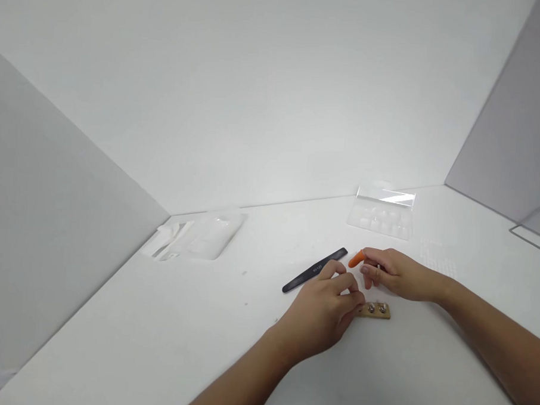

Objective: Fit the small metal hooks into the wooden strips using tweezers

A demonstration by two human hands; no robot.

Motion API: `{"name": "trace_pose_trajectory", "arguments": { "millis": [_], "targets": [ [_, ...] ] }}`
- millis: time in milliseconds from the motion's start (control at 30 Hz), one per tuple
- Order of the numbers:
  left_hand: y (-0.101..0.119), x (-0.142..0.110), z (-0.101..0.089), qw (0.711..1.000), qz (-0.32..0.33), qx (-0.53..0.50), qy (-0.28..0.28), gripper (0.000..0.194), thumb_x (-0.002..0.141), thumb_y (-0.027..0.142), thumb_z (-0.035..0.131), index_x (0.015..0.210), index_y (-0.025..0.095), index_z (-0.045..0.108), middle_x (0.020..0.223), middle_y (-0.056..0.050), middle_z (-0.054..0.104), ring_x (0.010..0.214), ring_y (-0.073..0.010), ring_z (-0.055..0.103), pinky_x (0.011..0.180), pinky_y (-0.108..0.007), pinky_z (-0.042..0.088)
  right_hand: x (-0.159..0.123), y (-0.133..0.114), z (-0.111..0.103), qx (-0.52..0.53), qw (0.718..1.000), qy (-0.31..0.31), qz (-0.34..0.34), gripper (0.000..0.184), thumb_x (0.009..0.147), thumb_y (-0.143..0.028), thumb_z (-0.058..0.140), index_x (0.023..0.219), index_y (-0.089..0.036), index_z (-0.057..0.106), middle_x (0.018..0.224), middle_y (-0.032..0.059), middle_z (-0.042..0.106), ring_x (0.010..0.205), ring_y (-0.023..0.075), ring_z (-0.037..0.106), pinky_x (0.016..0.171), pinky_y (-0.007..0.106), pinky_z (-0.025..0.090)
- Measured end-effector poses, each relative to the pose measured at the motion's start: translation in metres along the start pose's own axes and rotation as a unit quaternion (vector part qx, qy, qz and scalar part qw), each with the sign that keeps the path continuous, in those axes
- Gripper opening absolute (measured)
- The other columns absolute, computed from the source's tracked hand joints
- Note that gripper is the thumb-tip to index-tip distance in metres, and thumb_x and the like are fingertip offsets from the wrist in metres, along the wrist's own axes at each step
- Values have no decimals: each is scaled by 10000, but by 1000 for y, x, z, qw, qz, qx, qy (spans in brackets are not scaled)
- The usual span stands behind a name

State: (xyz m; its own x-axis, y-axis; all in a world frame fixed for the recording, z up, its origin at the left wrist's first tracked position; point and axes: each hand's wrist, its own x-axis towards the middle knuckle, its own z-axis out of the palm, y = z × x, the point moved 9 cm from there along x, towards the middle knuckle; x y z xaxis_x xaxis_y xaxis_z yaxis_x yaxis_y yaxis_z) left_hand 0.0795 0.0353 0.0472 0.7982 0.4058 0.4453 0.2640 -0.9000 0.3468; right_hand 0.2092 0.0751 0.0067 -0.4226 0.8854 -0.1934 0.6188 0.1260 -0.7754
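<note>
A small wooden strip (pixel 375 310) with two metal studs lies on the white table. My left hand (pixel 325 309) rests on the table with curled fingers pinching the strip's left end. Just behind it my right hand (pixel 394 272) hovers with bent fingers; its index finger wears an orange rubber fingertip cover (pixel 356 259). What the right fingers hold, if anything, is hidden. A black nail file (pixel 315 269) lies slantwise just left of both hands.
A clear plastic tray (pixel 383 213) with pale small pieces stands behind the hands. A clear package (pixel 215 236) and white plastic pieces (pixel 167 241) lie at the back left corner. Grey partition walls stand left and right; a clear stand (pixel 535 229) sits far right.
</note>
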Motion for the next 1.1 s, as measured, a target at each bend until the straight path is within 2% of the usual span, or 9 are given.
{"name": "trace_pose_trajectory", "arguments": {
  "millis": [100,167,333,433,533,633,733,933,1100],
  "targets": [
    [3,1,-1,1000,8,16,5,173,986,129,567,934,174,725,949,-75,700,1002,-255,535,734,-350,565,0,-2,1,6,1000,-8,-10,414,1066,-585,409,1240,-280,628,928,19,732,760,176,603,664,304,442],
    [3,1,-1,1000,12,23,9,164,972,111,577,942,170,727,950,-73,701,992,-252,536,730,-348,566,-1,-5,1,11,999,-15,-28,421,1031,-603,485,1238,-267,631,890,17,718,764,178,607,648,295,434],
    [0,-4,0,999,16,20,19,174,967,102,617,962,201,760,946,-57,722,998,-252,528,767,-360,568,-5,-9,5,-9,997,-53,-52,586,765,-528,841,1256,-284,635,967,10,691,880,197,630,715,297,463],
    [-5,-7,0,1000,9,0,25,185,962,117,652,1003,240,783,985,-58,735,1012,-248,530,771,-352,564,-7,-6,9,-25,996,-73,-40,616,663,-449,907,1201,-287,656,996,3,685,881,195,620,698,287,454],
    [-10,-10,-3,999,-3,-21,44,182,960,139,666,1030,248,795,1007,-67,743,983,-239,535,733,-333,554,-7,-6,13,-30,995,-89,-32,595,675,-400,900,1208,-295,657,984,-8,692,840,179,616,668,277,446],
    [-12,-10,-6,996,-25,-52,73,92,948,228,717,961,230,808,939,-68,745,949,-232,536,741,-333,555,-7,-7,16,-29,995,-94,-23,580,713,-382,875,1240,-303,649,959,-15,693,813,170,618,652,272,451],
    [-13,-8,-6,993,-53,-60,93,93,917,295,762,885,216,800,852,-65,733,923,-233,539,738,-341,549,-7,-7,17,-32,995,-92,-15,546,725,-356,859,1226,-299,650,948,-15,692,808,169,619,640,268,451],
    [-11,-9,-6,987,-72,-35,141,97,872,246,789,790,204,758,719,-37,695,868,-226,548,698,-318,532,-7,-7,16,-37,996,-84,-13,510,728,-336,851,1198,-292,657,954,-15,697,806,168,622,639,268,454],
    [-13,-11,-7,984,-97,10,146,75,839,264,799,845,201,758,743,-59,684,883,-249,562,674,-335,535,-7,-8,16,-36,995,-86,-18,513,740,-336,846,1215,-295,657,955,-12,703,813,174,624,656,279,460]
  ]
}}
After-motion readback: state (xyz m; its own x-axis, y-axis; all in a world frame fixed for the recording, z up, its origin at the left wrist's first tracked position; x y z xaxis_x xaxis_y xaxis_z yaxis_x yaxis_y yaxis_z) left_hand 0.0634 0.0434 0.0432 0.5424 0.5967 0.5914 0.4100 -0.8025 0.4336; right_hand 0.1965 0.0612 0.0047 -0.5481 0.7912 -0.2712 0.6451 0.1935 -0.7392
